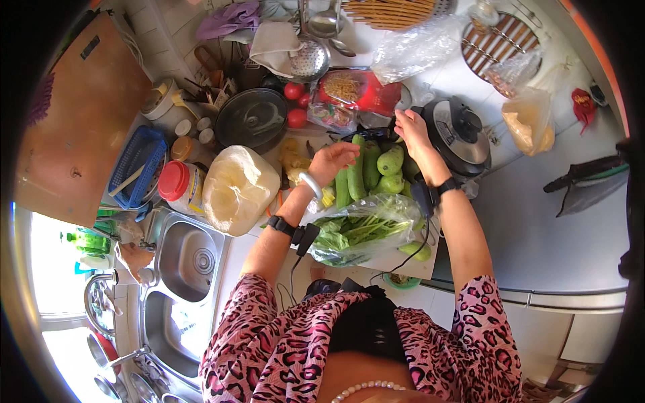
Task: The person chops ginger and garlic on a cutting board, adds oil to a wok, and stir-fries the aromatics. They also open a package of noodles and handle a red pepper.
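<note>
My left hand (333, 160), with a pale bangle at its wrist, hovers beside the long green gourds (357, 174), its fingers loosely bent and holding nothing visible. Farther right, my right hand (412, 132) is raised near the black electric cooker (458, 133), its fingers apart and nothing seen in them. Between and below the hands lie round light-green squashes (391, 162) and, nearer to me, leafy greens (363, 226) in a clear plastic bag. Dark eggplants (370, 135) lie behind the gourds, and a knobbly ginger root (293, 158) sits left of my left hand.
At left stand a cut-open white plastic jug (242, 189), a red-lidded jar (176, 184), a lidded dark pan (252, 118) and a double steel sink (194, 257). Tomatoes (297, 118) and a red bag (385, 95) are behind. A grey fridge surface (534, 231) fills the right.
</note>
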`<state>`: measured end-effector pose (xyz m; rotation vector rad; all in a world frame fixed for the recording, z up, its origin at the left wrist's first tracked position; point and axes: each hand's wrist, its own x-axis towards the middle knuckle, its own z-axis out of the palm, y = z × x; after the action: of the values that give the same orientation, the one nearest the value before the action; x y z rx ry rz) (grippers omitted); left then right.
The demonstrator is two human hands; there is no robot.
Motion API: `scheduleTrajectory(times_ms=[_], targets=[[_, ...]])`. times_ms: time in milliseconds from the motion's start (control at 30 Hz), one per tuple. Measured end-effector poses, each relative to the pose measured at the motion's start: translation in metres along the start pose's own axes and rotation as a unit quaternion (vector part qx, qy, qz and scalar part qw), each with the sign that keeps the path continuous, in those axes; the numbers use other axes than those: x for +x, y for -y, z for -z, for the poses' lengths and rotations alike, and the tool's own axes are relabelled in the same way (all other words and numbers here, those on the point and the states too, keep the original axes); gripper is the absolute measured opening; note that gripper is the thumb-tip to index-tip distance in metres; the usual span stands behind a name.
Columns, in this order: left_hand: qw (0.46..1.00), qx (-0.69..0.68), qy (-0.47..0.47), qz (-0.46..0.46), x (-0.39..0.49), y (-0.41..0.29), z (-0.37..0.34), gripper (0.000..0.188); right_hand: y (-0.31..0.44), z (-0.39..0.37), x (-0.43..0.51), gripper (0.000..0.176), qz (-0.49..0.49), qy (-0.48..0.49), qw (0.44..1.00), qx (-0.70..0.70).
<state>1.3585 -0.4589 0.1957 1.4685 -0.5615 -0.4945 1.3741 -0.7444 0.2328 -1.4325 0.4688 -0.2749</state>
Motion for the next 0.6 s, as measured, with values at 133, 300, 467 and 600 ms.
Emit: scheduleTrajectory(times_ms=[133,300,467,600], targets=[[0.998,-0.057,-0.014,0.035,-0.02,0.017,0.019,0.033,0.0,-0.024,0.049,0.075,-0.07,-0.027,0.995,0.066],[0.992,-0.081,-0.059,0.072,-0.043,0.032,0.045,0.033,0.027,-0.065,0.063,0.028,-0.072,0.022,0.99,0.119],[0.982,-0.127,-0.136,0.032,-0.057,0.022,0.042,0.029,0.076,-0.109,0.031,0.021,-0.014,0.132,0.974,0.185],[0.966,-0.15,-0.211,-0.019,-0.087,-0.014,0.013,0.029,0.102,-0.102,-0.034,0.018,0.008,0.139,0.984,0.109]])
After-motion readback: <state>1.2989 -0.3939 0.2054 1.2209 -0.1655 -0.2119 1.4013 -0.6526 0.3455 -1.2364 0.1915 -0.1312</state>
